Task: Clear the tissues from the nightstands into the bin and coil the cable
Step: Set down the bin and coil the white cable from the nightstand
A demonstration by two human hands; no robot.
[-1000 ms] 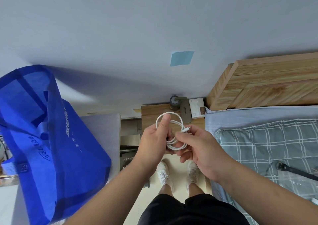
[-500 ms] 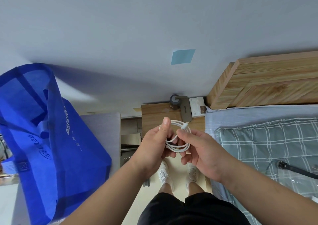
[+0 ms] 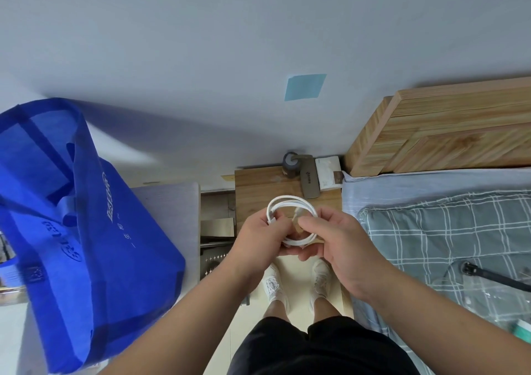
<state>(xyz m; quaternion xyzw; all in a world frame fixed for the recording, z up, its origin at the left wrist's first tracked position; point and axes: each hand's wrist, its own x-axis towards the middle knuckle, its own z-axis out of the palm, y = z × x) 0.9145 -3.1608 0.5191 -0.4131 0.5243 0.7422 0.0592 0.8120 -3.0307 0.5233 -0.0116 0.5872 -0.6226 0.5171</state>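
Observation:
A white cable (image 3: 290,202) is wound into a small coil of several loops, held in front of me above the wooden nightstand (image 3: 255,185). My left hand (image 3: 258,238) grips the left side of the coil, thumb over the loops. My right hand (image 3: 333,241) pinches the cable's plug end at the coil's middle, and its lower fingers support the coil from below. A white tissue pack (image 3: 329,172) lies at the nightstand's back right corner. No bin is in view.
A large blue fabric bag (image 3: 77,231) hangs at my left. A dark round object (image 3: 290,163) and a flat grey device (image 3: 309,181) sit at the nightstand's back. The bed with a grey checked cover (image 3: 448,237) and wooden headboard (image 3: 448,133) fills the right.
The loose plug end has been drawn in toward the coil's middle by my right hand. The coil now sits flatter and wider between both hands.

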